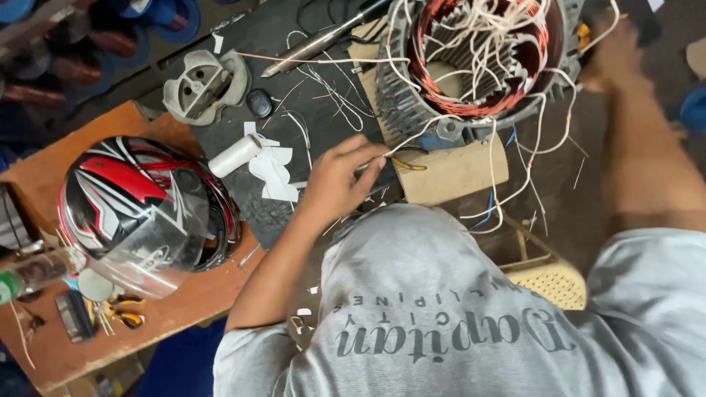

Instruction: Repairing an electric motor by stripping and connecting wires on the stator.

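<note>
Left hand: the left hand (334,180) sits at frame centre, its fingers (368,156) pinched on a thin white wire (430,126).
White wire: it runs from the fingertips up and to the right, into the tangle of leads hanging off the motor stator (478,59); the pinched end lies right at the fingertips, just below the stator's grey housing.
Right hand: the right hand (614,55) is at the upper right, blurred, against the right side of the stator; I cannot tell whether its fingers are clenched or released.
Motor stator: upper centre, copper windings ringed inside, many white leads spilling out, resting on a piece of cardboard (460,173).
Counter: a dark counter (243,140) carrying a white roll (235,156) with paper scraps just left of the left hand.
Helmet: a red, black and white helmet (143,206) at left on a wooden board (191,301).
</note>
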